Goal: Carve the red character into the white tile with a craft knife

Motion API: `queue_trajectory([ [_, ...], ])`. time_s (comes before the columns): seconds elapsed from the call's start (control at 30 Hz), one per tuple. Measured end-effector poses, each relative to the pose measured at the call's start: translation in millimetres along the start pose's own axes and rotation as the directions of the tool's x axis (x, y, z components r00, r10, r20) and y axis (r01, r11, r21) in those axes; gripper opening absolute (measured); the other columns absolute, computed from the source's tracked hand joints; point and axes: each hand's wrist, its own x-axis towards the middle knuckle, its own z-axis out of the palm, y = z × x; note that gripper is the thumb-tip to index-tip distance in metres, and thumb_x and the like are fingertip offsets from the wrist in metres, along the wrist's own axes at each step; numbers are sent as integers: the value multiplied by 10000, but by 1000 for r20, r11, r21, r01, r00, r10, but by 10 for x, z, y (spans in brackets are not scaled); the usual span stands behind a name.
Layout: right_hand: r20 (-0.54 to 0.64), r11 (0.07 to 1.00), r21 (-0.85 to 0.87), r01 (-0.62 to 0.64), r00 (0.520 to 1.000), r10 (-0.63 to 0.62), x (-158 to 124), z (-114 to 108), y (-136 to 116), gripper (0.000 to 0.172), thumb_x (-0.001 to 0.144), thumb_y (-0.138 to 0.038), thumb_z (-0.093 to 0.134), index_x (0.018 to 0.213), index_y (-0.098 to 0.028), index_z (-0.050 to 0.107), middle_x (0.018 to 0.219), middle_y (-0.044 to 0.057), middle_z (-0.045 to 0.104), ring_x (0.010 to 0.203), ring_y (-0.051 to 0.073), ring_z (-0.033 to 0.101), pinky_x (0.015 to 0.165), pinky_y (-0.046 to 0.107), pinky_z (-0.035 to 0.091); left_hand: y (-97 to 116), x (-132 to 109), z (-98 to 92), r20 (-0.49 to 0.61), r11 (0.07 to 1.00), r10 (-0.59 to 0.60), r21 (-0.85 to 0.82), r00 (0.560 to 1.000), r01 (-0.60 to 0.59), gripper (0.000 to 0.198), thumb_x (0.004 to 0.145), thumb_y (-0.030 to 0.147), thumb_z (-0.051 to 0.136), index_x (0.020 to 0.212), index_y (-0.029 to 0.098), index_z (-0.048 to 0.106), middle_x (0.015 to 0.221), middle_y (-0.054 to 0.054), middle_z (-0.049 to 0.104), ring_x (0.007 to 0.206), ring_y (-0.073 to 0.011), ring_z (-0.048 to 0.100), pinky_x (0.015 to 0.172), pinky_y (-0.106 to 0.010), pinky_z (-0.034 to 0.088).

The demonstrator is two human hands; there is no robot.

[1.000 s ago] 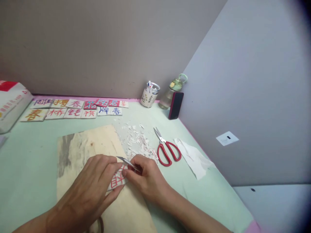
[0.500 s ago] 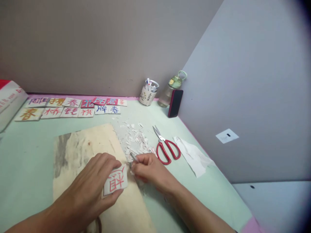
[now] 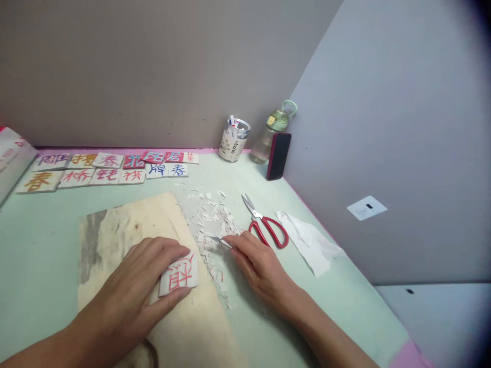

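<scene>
My left hand (image 3: 140,278) is closed round a white square block (image 3: 180,277), with thumb and fingers on opposite edges. A character in red strokes marks its upper face. Under the block lies a pale wooden board (image 3: 115,245), darkly stained at its left side. My right hand (image 3: 264,268) grips a slim craft knife (image 3: 220,240), blade pointing left, just off the board's right edge. Most of the knife's handle is hidden in the fingers. Pale shavings (image 3: 215,212) lie scattered beneath and beyond the blade.
Red-handled scissors (image 3: 276,235) lie beyond my right hand, beside a crumpled white tissue (image 3: 307,243). A can of pens (image 3: 233,143), a bottle (image 3: 264,140) and an upright phone (image 3: 279,157) stand at the back. Two rows of lettered tiles (image 3: 107,176) sit back left, near a bag (image 3: 13,163).
My right hand has drawn the knife away from the block, to the right, and turned so its back faces up. The left hand keeps its hold on the block.
</scene>
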Motion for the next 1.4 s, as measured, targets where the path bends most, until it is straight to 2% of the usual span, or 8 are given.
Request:
queue_trajectory([
  [0.07,21,996,-34,84,996,-84,-4,18,13,336,1098,-215,397,1329,-188,638,938,58,601,819,186,588,723,299,460,-17,8,-19,1,1000,17,3,1000,-17,395,995,495,635,1344,343,531,1265,-5,627,1164,-238,584,988,-329,460],
  [0.17,71,983,-99,156,986,-149,-15,20,6,344,1100,-211,409,1328,-194,667,925,56,610,774,177,590,670,285,451,-39,16,-36,-7,999,53,-3,999,-53,376,1011,509,611,1349,358,542,1262,8,632,1162,-224,585,988,-309,459],
  [0.43,164,950,-234,206,972,-170,-44,8,-52,333,1083,-190,450,1310,-213,691,886,44,617,713,159,566,630,268,429,-99,1,-39,50,999,42,-16,998,-42,386,1015,483,606,1379,379,527,1290,20,616,1212,-219,543,1012,-299,453],
  [0.83,125,949,-253,185,980,-158,-54,114,-100,322,1055,-147,468,1281,-183,694,857,39,597,682,156,557,578,254,396,-69,11,-49,31,998,54,-33,998,-53,374,994,451,646,1345,362,554,1259,14,644,1184,-227,571,998,-304,474],
  [1.1,120,934,-277,228,972,-202,-30,15,-153,248,1058,-181,488,1189,-185,698,882,40,621,698,155,564,568,266,359,-66,23,-54,52,998,32,-56,998,-29,382,990,453,653,1348,368,551,1264,10,636,1179,-225,577,989,-310,483],
  [1.3,79,861,-420,287,957,-280,9,53,-173,293,1069,-126,454,1123,-196,733,767,16,589,637,152,516,540,288,285,-29,58,-85,33,997,34,-73,999,-31,340,990,417,643,1315,338,584,1229,-2,664,1142,-233,604,956,-325,515],
  [1.4,78,846,-450,285,956,-281,21,68,-202,289,1054,-103,457,1091,-183,733,750,17,582,630,157,494,533,302,259,-41,54,-101,59,998,46,-56,997,-42,360,983,413,651,1328,336,585,1233,-7,676,1143,-239,617,959,-336,527],
])
